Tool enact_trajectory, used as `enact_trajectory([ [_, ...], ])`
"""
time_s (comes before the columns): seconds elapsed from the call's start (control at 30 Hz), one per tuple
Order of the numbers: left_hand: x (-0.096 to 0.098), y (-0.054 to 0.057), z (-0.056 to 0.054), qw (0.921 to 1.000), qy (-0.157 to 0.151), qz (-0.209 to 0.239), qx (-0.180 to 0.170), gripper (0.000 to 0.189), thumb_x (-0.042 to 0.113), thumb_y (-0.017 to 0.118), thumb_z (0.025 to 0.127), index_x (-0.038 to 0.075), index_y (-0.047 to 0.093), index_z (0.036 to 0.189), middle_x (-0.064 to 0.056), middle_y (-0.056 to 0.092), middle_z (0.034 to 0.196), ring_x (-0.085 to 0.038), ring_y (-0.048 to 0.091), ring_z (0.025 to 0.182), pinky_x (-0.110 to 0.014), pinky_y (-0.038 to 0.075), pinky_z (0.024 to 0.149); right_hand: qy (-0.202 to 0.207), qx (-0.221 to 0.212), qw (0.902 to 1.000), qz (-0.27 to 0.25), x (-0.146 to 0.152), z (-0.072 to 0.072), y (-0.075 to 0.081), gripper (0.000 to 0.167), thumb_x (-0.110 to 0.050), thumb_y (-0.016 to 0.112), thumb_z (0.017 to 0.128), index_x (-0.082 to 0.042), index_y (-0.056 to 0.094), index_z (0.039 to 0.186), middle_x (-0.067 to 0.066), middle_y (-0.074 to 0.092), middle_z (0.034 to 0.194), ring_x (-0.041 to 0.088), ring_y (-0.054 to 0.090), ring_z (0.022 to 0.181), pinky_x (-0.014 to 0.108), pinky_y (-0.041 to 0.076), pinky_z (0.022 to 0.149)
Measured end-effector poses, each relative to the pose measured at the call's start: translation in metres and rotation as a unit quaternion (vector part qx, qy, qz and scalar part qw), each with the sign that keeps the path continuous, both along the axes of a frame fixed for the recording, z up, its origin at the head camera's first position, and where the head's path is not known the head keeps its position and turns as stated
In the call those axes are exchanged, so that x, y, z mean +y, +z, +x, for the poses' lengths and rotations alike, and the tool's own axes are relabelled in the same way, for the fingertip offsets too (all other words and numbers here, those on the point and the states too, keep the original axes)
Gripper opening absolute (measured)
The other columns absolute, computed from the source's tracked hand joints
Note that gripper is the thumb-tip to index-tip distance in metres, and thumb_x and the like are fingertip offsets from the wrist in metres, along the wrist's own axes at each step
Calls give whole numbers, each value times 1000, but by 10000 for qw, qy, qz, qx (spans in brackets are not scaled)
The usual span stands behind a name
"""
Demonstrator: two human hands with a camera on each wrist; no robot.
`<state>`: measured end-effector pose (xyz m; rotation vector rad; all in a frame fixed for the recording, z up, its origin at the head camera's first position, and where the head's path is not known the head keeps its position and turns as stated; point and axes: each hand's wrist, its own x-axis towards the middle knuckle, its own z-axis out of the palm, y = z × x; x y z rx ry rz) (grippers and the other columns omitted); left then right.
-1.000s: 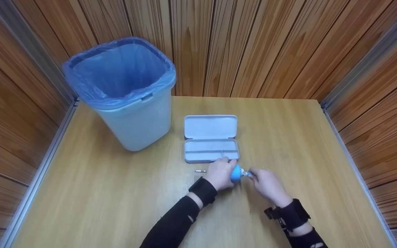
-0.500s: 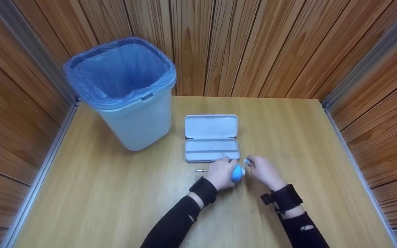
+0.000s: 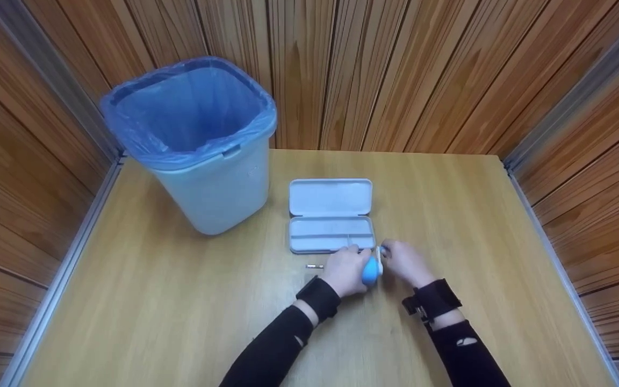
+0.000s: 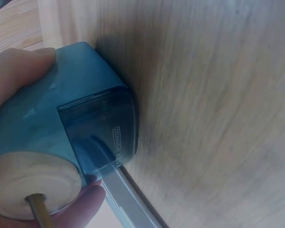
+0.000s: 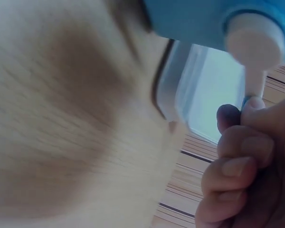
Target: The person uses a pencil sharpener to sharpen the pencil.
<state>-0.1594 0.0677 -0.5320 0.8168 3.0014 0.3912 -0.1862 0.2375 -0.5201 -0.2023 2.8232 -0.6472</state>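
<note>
A blue crank pencil sharpener (image 3: 369, 271) rests on the table, tipped on its side or upright, I cannot tell. My left hand (image 3: 344, 269) grips its body from the left, thumb and fingers on opposite sides in the left wrist view. A see-through shavings drawer (image 4: 102, 133) is in the sharpener's side. A pencil (image 4: 39, 211) sticks out of the round pale front; its end shows left of the hand in the head view. On the other side, my right hand (image 3: 405, 263) pinches the knob of the white crank arm (image 5: 254, 83), which points toward the pencil case.
Just behind the hands lies an open pale pencil case (image 3: 331, 198), its lid laid back. A bin (image 3: 218, 199) with a blue bag (image 3: 191, 156) stands at the back left. Wooden walls (image 3: 309, 80) enclose the table (image 3: 180, 301).
My right hand has swung the crank from pointing right to pointing away, toward the pencil case. The left hand and the sharpener have stayed in place.
</note>
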Motion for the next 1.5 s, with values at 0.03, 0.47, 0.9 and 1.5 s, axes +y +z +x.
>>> enact_trajectory([
  [0.03,0,0,0,10000,2,14,3,64,40,88,67,16,63,120,-4,68,104,-21,65,89,-32,55,73,-52,-116,9999,-3,0,0,-3,12,-7,55,95,-2,65,94,11,63,81,23,55,72,39,48,68],
  [0.47,0,-3,-1,10000,-19,82,38,59,39,88,67,17,62,116,-4,67,102,-20,64,86,-31,53,69,43,-140,9995,269,-1,21,-34,11,-7,57,90,-10,66,84,7,63,80,21,56,72,41,49,70],
  [0.9,-1,-1,0,9997,-8,220,-64,58,37,89,66,16,63,114,-5,67,101,-21,64,85,-32,53,69,263,553,9967,528,-1,49,-38,11,-9,62,91,-6,61,80,9,60,71,26,57,65,46,49,62],
  [1.5,1,-1,0,10000,40,63,-50,64,38,88,67,17,63,121,-5,68,106,-21,65,90,-33,55,74,345,630,9967,379,1,80,-22,11,-4,66,89,-11,63,80,5,61,70,20,56,63,41,47,58],
])
